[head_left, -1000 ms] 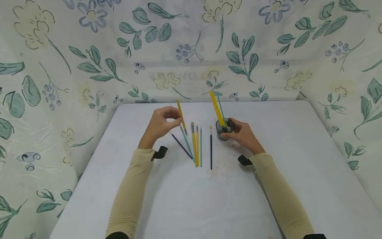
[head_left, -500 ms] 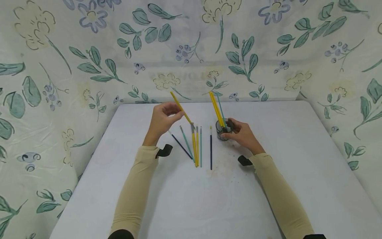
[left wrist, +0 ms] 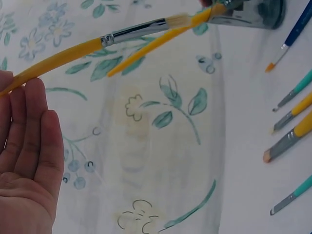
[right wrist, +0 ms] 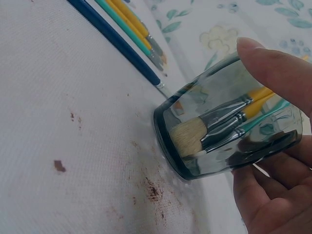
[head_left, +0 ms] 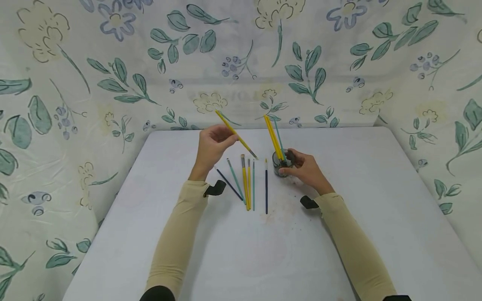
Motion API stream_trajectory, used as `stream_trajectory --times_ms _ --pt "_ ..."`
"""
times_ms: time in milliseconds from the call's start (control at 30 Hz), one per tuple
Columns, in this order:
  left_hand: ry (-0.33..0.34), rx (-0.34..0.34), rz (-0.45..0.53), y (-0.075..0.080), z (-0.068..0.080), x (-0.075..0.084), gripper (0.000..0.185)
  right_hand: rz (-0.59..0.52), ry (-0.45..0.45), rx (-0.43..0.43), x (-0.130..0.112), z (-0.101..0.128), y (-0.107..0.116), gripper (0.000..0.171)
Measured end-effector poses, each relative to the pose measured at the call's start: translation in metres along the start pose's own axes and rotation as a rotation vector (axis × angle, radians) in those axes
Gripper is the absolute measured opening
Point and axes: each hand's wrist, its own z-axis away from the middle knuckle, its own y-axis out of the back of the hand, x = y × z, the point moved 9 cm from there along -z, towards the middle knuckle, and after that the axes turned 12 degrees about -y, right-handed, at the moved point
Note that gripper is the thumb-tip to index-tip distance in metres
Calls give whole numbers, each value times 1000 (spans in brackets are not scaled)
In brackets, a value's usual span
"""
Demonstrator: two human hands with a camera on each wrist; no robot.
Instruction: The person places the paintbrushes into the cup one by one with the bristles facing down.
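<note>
Left hand (head_left: 211,144) pinches a yellow brush (head_left: 236,134) in the air over the desk's (head_left: 376,209) far middle, bristle end tilted down toward the glass (head_left: 281,164); right hand (head_left: 306,169) grips that glass, standing on the desk with brushes inside; five loose brushes (head_left: 246,182) lie flat on the desk between both hands.

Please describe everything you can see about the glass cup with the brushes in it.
The glass cup is short, round, of clear grey-tinted glass with a thick base. It stands on the white table, right of the loose brushes. The right hand grips it, thumb on the wall and fingers round the far side. Inside, yellow and teal brushes stand bristles down, handles leaning left. Brown specks lie on the table by its base.
</note>
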Motion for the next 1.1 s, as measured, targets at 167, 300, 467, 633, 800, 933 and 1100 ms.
stream_trajectory --times_ms 167,300,467,633,800,933,1100 --pt "29 34 69 -7 0 -5 19 6 -4 3 0 0 0 95" --pt "47 63 95 -10 0 -9 12 8 1 2 -1 0 0 94" --pt "78 109 153 -16 2 -16 13 18 -10 7 -1 1 0 94" --pt "99 122 136 -23 4 -23 10 13 -13 3 -2 1 0 94" --pt "111 116 113 -30 5 -27 18 9 -13 1 -2 1 -1 93" --pt "135 111 103 -38 6 -32 20 10 -9 1 -2 1 -1 93" --pt "179 94 100 -49 10 -39 21 7 1 -1 -3 1 -1 92"
